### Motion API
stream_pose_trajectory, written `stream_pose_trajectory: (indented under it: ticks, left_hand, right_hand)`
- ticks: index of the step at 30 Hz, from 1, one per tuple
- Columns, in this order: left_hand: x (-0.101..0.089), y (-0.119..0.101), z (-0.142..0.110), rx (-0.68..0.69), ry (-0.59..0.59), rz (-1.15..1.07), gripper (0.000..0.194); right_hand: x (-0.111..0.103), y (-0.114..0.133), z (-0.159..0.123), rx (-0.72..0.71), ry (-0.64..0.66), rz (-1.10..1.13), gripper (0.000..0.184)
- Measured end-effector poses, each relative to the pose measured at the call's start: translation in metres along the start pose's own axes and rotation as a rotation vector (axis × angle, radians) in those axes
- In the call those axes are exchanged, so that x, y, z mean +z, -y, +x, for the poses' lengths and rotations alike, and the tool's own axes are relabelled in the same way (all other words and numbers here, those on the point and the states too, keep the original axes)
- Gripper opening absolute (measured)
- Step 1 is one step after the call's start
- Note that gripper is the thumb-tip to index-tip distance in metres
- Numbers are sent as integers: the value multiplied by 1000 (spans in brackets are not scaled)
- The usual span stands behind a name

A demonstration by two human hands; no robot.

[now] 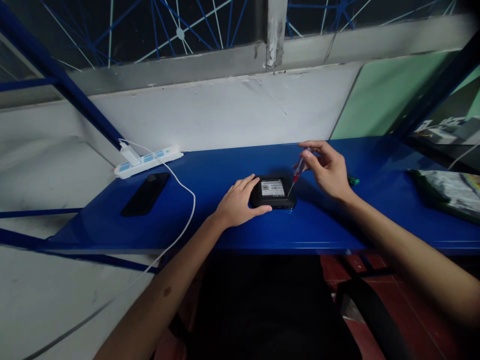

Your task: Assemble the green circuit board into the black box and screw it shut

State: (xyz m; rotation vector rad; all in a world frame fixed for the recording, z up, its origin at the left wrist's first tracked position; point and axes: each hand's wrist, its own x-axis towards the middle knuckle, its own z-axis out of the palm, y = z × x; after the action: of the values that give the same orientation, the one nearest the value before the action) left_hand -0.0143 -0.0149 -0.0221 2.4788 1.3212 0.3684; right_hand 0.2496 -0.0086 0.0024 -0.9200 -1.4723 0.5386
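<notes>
A small black box-shaped device [279, 202] with a white printed label [272, 188] lies flat on the blue table. My left hand [240, 200] steadies it from the left, fingers along its far left corner and thumb along the near edge. In my right hand [326, 167] is a screwdriver [297, 175] with a clear and red handle, gripped between thumb and fingers. The screwdriver slants down to the left, and its tip meets the device near the right side of the label. Whether a screw sits under the tip is too small to tell.
A black phone [145, 195] lies at the left of the blue table [232, 160]. Behind it is a white power strip [150, 161] with a plugged-in charger, whose white cable [193, 200] runs off the front edge. A small green object [353, 181] and a plastic package [450, 192] are on the right.
</notes>
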Motion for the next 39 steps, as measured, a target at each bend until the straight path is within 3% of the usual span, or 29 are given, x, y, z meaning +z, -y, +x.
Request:
stream_pose_trajectory:
  ticks: [4, 8, 12, 20, 28, 39]
  left_hand:
    - [0, 0, 0, 6, -4, 13, 100]
    - [1, 0, 0, 8, -12, 21, 99]
    - [1, 0, 0, 6, -21, 23, 99]
    - [2, 0, 0, 11, -29, 12, 98]
    - [2, 0, 0, 26, -51, 20, 97]
    - [2, -2, 0, 18, -33, 34, 100]
  right_hand:
    - [1, 3, -1, 108, 33, 83, 36]
    - [2, 3, -1, 95, 48, 67, 45]
    - [1, 0, 0, -4, 6, -51, 35]
    - [0, 2, -1, 133, 55, 116, 39]
    - [0, -1, 1, 0, -1, -83, 34]
    - [0, 1, -3, 71, 48, 16, 38]
